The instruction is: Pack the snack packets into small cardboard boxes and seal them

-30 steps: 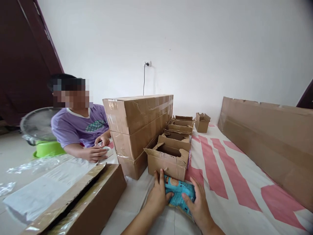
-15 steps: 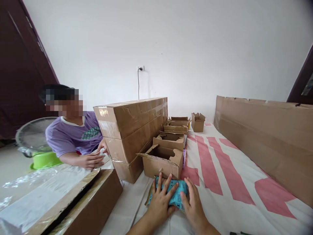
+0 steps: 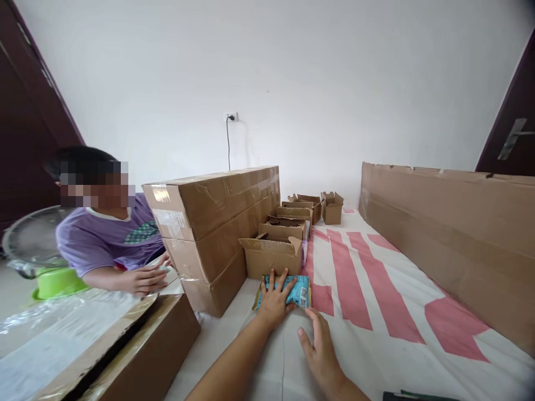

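Observation:
A blue plastic packet (image 3: 302, 291) lies flat on the cloth, up against the nearest open cardboard box (image 3: 273, 259). My left hand (image 3: 273, 305) rests palm down on top of the packet with its fingers spread. Just short of the packet's near right corner is my right hand (image 3: 321, 344), open and empty, its thumb and fingers apart. Behind the nearest box, several more open boxes stand in a row running toward the wall.
Left of the row rises a stack of taped cartons (image 3: 209, 217). A long carton (image 3: 146, 345) lies at the front left, near a person in a purple shirt (image 3: 104, 245). Along the right stands a long cardboard panel (image 3: 451, 234). A small box (image 3: 332, 209) stands at the back.
The blue packet has moved forward under my left hand, and the nearest box now sits farther away. My right hand has come off the packet. The view has shifted slightly right.

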`<action>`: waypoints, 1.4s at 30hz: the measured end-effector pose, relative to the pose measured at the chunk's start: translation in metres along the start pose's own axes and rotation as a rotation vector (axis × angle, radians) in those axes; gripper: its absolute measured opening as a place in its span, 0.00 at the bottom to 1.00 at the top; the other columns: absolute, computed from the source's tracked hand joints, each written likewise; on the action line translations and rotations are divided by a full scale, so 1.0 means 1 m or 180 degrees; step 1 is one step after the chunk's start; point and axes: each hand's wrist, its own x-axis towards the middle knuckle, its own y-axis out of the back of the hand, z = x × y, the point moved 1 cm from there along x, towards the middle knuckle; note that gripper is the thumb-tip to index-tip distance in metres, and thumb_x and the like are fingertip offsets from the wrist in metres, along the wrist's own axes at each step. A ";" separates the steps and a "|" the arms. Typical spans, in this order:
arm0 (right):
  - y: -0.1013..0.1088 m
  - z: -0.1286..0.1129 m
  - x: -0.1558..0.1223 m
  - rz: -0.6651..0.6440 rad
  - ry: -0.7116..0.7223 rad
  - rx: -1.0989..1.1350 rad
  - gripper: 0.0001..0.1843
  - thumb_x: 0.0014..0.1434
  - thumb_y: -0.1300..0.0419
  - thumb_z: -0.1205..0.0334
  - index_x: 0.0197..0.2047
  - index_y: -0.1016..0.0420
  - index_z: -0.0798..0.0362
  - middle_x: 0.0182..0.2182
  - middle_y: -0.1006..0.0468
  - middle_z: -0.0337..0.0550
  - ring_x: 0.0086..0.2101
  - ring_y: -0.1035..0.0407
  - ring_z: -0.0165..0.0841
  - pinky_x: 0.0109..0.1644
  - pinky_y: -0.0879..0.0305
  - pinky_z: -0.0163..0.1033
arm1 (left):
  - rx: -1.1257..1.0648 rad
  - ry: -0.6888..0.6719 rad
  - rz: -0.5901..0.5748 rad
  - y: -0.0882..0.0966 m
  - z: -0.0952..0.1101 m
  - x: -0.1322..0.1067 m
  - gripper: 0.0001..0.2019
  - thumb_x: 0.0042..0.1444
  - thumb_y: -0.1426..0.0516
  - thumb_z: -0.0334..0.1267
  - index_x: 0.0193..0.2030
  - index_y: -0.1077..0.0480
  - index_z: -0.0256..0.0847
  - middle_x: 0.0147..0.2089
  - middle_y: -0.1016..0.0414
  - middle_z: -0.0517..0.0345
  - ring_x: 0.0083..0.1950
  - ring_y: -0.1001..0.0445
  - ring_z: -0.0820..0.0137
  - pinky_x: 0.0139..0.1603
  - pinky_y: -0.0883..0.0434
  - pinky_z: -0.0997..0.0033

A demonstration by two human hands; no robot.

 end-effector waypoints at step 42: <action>0.015 -0.008 0.018 -0.1059 -0.0209 -0.0011 0.14 0.53 0.46 0.56 0.38 0.24 0.53 0.39 0.20 0.50 0.42 0.27 0.42 0.50 0.33 0.45 | -0.0533 0.0421 0.1883 0.057 0.013 -0.275 0.19 0.57 0.42 0.34 0.55 0.35 0.46 0.58 0.32 0.45 0.63 0.33 0.54 0.58 0.28 0.52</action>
